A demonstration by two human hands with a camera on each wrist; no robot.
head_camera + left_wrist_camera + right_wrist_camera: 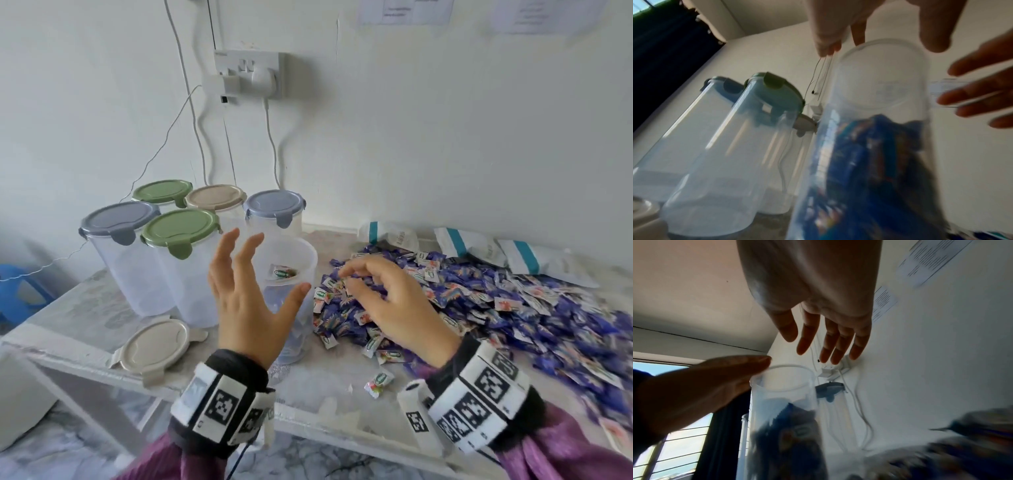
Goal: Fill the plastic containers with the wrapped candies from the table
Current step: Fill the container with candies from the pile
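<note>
An open clear plastic container (306, 254) stands on the table, partly filled with blue wrapped candies (869, 162); one candy (282, 272) shows near its rim. My left hand (245, 298) hovers in front of it with fingers spread, its thumb close to the rim, holding nothing. My right hand (390, 301) hangs over the left end of the big candy pile (520, 308), fingers relaxed and empty; the right wrist view shows its fingers (830, 344) straight above the container (783, 386).
Several lidded, empty-looking containers (126, 260) stand behind and left of the open one. A beige lid (154, 346) lies near the table's front edge. A stray candy (378, 380) lies in front. White bags (479, 246) lie along the wall.
</note>
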